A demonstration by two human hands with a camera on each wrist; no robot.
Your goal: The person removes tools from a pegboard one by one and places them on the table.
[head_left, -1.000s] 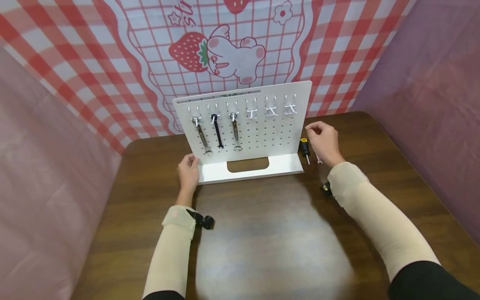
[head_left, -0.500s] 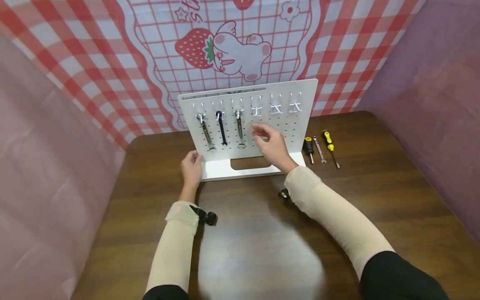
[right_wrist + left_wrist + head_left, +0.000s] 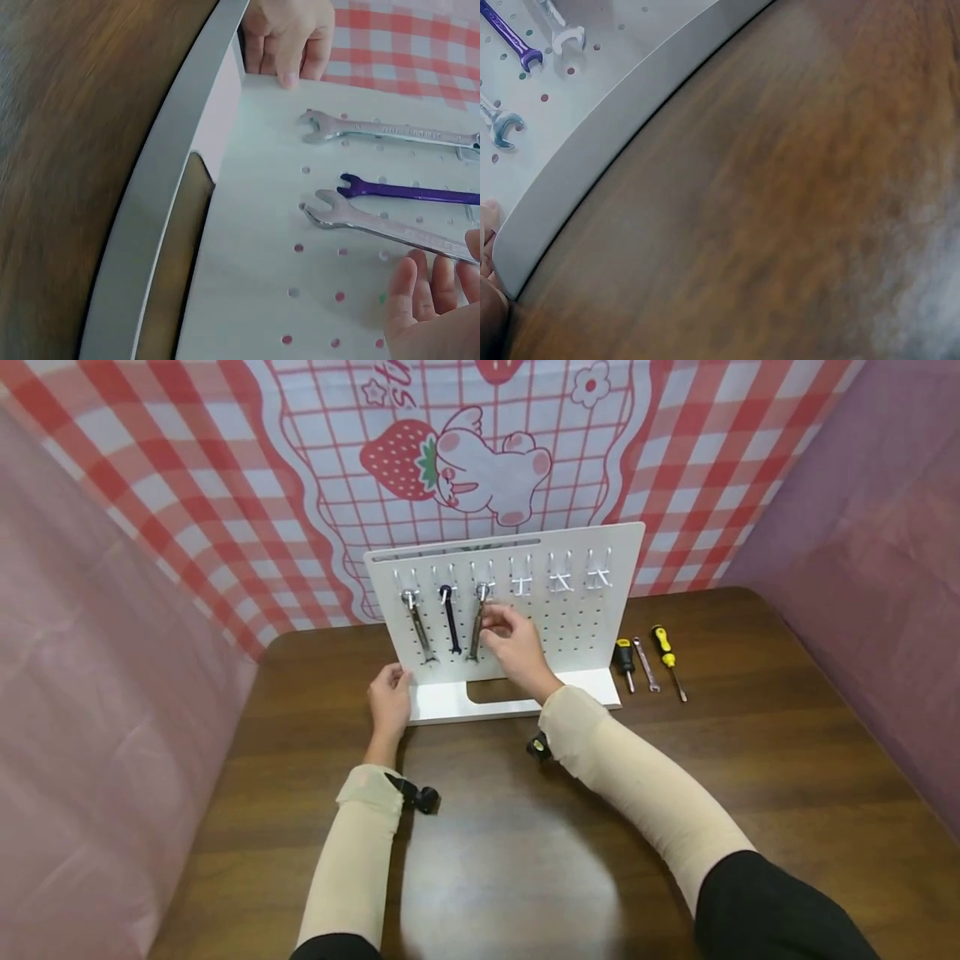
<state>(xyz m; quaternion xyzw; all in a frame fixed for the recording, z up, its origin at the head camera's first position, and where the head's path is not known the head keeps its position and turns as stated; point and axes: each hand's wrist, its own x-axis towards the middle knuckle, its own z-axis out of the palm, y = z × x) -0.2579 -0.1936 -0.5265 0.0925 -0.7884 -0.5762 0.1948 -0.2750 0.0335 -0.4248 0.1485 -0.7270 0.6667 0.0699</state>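
A white pegboard stand (image 3: 573,652) stands upright on the table with three wrenches hung side by side. My left hand (image 3: 390,700) grips its lower left edge, thumb on the front in the right wrist view. The left wrench (image 3: 419,625) is silver; the middle wrench (image 3: 452,622) looks black from the head and purple in the wrist views. My right hand (image 3: 517,647) pinches the handle of the third wrench (image 3: 349,212), also silver, whose lower end is tilted toward the middle one. Its upper end overlaps a hook.
Three bare hooks (image 3: 560,578) continue the row to the right. On the table (image 3: 465,827), right of the stand, lie a short black-and-yellow screwdriver (image 3: 624,656), a small wrench (image 3: 645,664) and a longer yellow-and-black screwdriver (image 3: 667,656). A checked cloth (image 3: 693,468) hangs behind.
My right hand has come left from beside the tools on the table to the third wrench, whose lower end has swung left. My left hand keeps its grip on the stand.
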